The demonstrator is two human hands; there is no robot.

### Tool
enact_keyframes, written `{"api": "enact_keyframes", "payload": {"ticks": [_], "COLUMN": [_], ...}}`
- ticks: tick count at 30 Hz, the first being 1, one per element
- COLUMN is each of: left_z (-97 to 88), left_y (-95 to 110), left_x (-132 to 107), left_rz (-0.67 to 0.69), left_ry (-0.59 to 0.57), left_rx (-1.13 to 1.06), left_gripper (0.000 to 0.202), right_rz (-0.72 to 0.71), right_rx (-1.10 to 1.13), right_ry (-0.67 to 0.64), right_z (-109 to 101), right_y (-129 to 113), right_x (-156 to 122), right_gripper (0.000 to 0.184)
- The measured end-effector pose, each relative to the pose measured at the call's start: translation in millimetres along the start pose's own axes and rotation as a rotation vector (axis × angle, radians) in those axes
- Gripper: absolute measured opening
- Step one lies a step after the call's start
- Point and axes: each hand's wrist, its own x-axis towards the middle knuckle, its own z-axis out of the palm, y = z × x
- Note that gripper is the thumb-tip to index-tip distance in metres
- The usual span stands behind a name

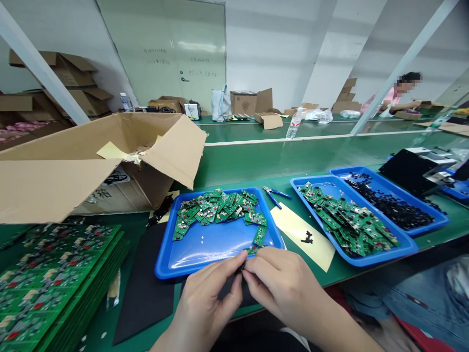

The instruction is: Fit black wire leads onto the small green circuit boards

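My left hand (208, 293) and my right hand (284, 281) meet at the near edge of a blue tray (216, 240). Thumbs and fingertips of both are pinched together around a small black part (241, 268), mostly hidden by the fingers. Just behind the right fingers a small green circuit board (252, 250) shows in part; I cannot tell whether it is held or lies in the tray. Several more green circuit boards (220, 208) are heaped along the tray's far side and right side.
Right of the tray, blue-handled cutters (274, 198) and yellow paper (293, 230) with black pieces (307, 237) lie beside another board-filled tray (397, 254). Beyond is a tray (339, 172) of black parts. Stacked board panels (62, 288) and an open carton (120, 190) stand left. A person (394, 100) sits far right.
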Motion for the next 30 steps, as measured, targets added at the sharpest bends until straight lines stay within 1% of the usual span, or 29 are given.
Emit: {"api": "enact_keyframes", "payload": {"ticks": [4,7,9,11,13,14,16,17,19,21,23,24,25,26,27,28,29,30], "left_z": [2.7,6.1,7.9,9.1,10.5,11.8,15.8,18.6,25.6,34.1,43.3,47.6,51.5,54.5,56.5,57.1,56.5,54.9], "left_y": [-3,-4,-3,-3,-4,-5,-8,-9,-12,-14,-16,-17,-19,-21,-23,-26,-29,-32], "left_x": [-3,-4,-5,-5,-7,-9,-13,-15,-18,-20,-21,-22,-23,-24,-26,-27,-28,-29], "left_rz": [0.072,0.109,0.131,0.124,0.044,-0.028,-0.194,-0.277,-0.418,-0.524,-0.611,-0.653,-0.691,-0.721,-0.740,-0.746,-0.739,-0.722], "left_ry": [0.008,0.019,0.048,0.081,0.067,0.052,0.069,0.096,0.152,0.150,0.080,0.044,0.015,-0.002,-0.009,-0.010,-0.016,-0.036], "left_rx": [0.047,0.052,0.058,0.055,0.010,-0.034,-0.152,-0.214,-0.316,-0.385,-0.465,-0.523,-0.583,-0.635,-0.666,-0.669,-0.644,-0.601], "left_gripper": [0.025,0.020,0.018,0.021,0.024,0.024,0.020,0.017,0.011,0.009,0.009,0.013,0.024,0.038,0.050,0.057,0.056,0.049], "right_rz": [-0.017,-0.012,0.057,0.174,0.288,0.347,0.465,0.528,0.617,0.693,0.764,0.800,0.836,0.873,0.917,0.952,0.992,1.031], "right_rx": [-0.063,-0.111,-0.144,-0.136,-0.030,0.082,0.395,0.582,0.886,1.045,1.101,1.086,1.030,0.921,0.778,0.577,0.353,0.241], "right_ry": [0.020,0.101,0.175,0.237,0.243,0.217,0.113,0.053,-0.019,0.042,0.144,0.193,0.241,0.286,0.337,0.386,0.413,0.467], "right_z": [6,15,17,15,10,8,9,13,28,48,64,68,68,64,56,45,31,16], "right_y": [-2,-2,4,13,21,23,21,17,7,-2,-1,4,12,24,40,59,81,103], "right_x": [-1,-1,-3,-5,-10,-13,-23,-29,-42,-56,-67,-72,-77,-82,-87,-93,-99,-105], "right_gripper": [0.035,0.037,0.038,0.035,0.031,0.026,0.012,0.015,0.039,0.044,0.043,0.044,0.045,0.045,0.046,0.047,0.050,0.053]}}
